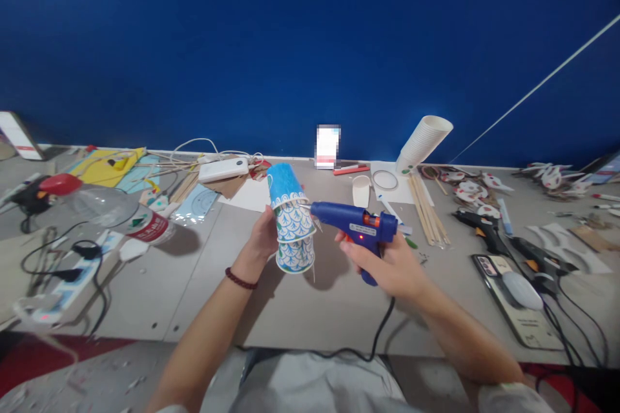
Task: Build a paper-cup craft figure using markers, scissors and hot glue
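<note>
My left hand [263, 232] grips a stack of paper cups [294, 226] from its left side, holding it above the table. The top cup is solid blue; those below carry a blue scale pattern on white. In my right hand [382, 261] is a blue hot glue gun [356, 218], its small light glowing red. The nozzle points left and meets or nearly meets the cups near the rim of the blue one. Thin strands of glue hang at the cups' right side. My left fingers are mostly hidden behind the stack.
Left lie a plastic bottle [121, 210], a power strip [82, 277] and a white box [223, 170]. At the back stand a phone [328, 147] and a leaning white cup stack [426, 139]. Wooden sticks [429, 210], more glue guns [484, 232] and a phone [516, 303] lie right.
</note>
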{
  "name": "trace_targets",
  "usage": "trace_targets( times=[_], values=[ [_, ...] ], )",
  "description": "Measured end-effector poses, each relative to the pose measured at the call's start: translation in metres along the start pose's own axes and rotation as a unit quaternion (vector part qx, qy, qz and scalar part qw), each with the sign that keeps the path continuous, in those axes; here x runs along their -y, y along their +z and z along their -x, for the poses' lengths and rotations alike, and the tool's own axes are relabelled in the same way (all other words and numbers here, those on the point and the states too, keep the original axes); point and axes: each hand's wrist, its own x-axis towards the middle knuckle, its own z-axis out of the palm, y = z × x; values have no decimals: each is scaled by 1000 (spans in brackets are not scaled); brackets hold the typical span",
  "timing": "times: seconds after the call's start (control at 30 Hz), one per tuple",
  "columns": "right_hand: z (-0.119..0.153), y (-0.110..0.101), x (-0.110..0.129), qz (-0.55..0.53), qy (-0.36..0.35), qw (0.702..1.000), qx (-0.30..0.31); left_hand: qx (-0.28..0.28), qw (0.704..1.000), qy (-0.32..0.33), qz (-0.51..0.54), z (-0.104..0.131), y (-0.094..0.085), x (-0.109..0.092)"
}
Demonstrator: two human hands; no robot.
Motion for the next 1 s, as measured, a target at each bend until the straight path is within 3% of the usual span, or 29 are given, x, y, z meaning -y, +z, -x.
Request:
trace_targets(
  times=[1.0],
  values=[
    [-4, 3, 2, 68, -3, 998, -10, -18, 999, 17, -39, 1, 10, -1]
  ],
)
